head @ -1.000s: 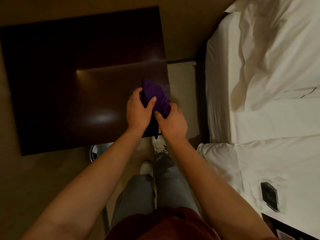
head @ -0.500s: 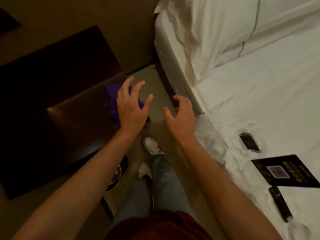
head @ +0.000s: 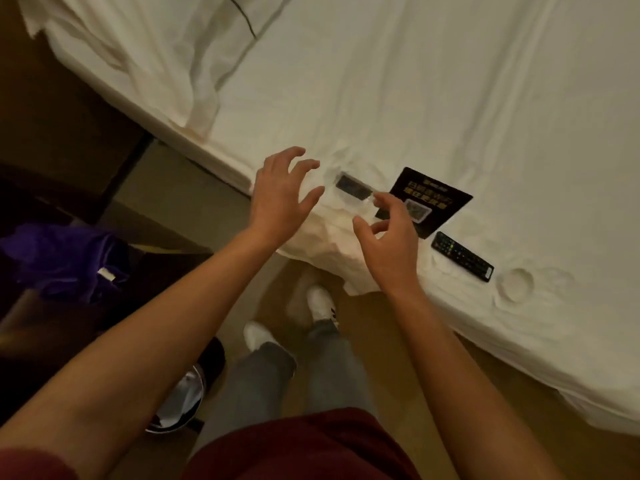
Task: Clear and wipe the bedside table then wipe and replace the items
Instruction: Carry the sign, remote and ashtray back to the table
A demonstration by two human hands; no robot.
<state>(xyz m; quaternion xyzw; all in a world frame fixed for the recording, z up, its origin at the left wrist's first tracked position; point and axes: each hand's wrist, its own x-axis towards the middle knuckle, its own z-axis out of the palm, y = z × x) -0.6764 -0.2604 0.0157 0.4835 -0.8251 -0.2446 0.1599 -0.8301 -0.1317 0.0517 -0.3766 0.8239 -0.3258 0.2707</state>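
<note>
— Where were the hands?

— Both reached over the bed's (head: 450, 98) near edge. The left hand (head: 278, 199) was spread and held nothing. The right hand (head: 388, 237) had loosely curled fingers and also held nothing, just short of a small dark holder (head: 353, 187).

— And the other items?

— A black card (head: 429, 199) and a remote (head: 462, 256) lay by that same edge. The purple cloth (head: 65, 258) sat bunched on the bench's (head: 52, 341) right side.

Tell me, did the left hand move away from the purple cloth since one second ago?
Yes. The left hand let go of the purple cloth on the dark wooden table and now hovers over the white bed.
</note>
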